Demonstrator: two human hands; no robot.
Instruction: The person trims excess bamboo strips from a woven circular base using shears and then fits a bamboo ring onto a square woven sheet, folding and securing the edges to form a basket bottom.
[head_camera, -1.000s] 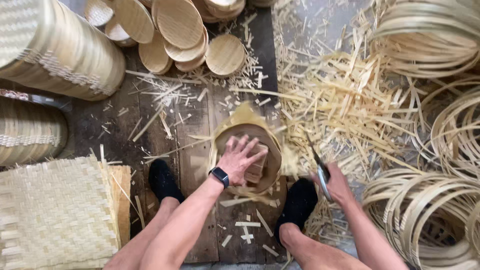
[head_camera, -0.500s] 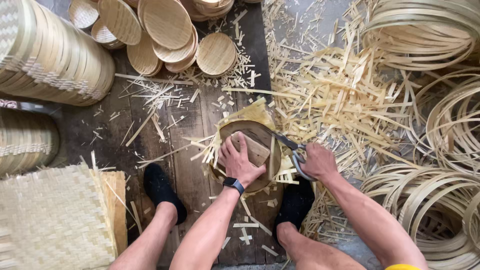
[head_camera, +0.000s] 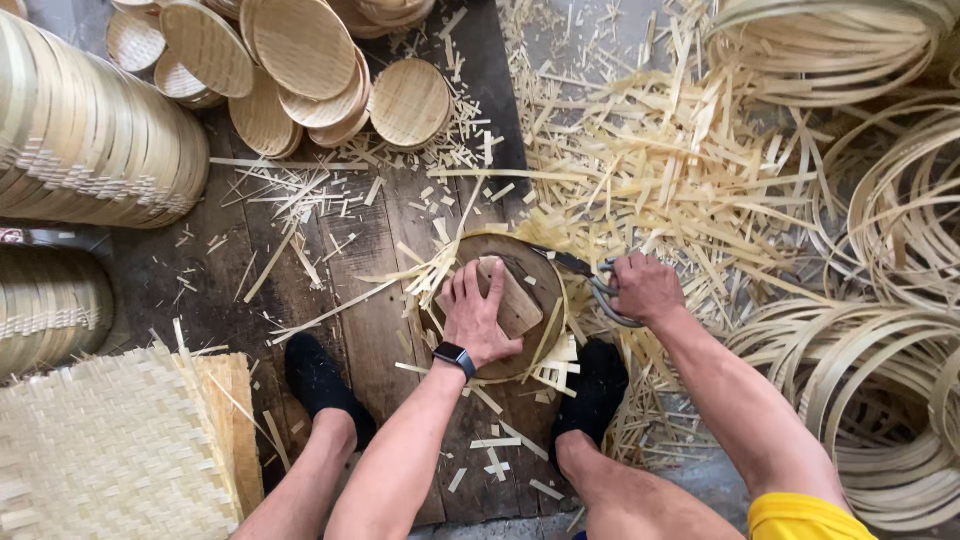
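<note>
The round woven bamboo disc (head_camera: 500, 310) lies flat at frame centre on the dark plank floor (head_camera: 370, 330), between the person's two black-shod feet and just ahead of them. A small wooden block (head_camera: 512, 300) rests on the disc, its long axis running from about 10 o'clock to 4 o'clock.

The left hand (head_camera: 478, 318) presses palm-down on the block and disc, fingers spread and pointing toward 12 o'clock; it pins rather than grasps. A dark smartwatch (head_camera: 455, 356) sits on that wrist.

The right hand (head_camera: 645, 288) is at 3 o'clock from the disc, closed around the loop handles of a pair of shears (head_camera: 590, 280). The blades point toward 10 o'clock and reach the disc rim at its 2 o'clock edge. Whether the blades are parted cannot be told. The shears lie nearer the right hand; the disc centre lies nearer the left.

Loose strip ends project beyond the disc rim at 8 and 5 o'clock.

Outward:
- Bamboo offcuts (head_camera: 650, 170) heaped at 1 to 2 o'clock.
- Finished round trays (head_camera: 300, 60) at 11 o'clock.
- Stacked rims (head_camera: 90, 130) at 10 o'clock.
- Coiled bamboo hoops (head_camera: 880, 390) at 3 to 4 o'clock.
- Woven mat (head_camera: 100, 460) at 8 o'clock.
</note>
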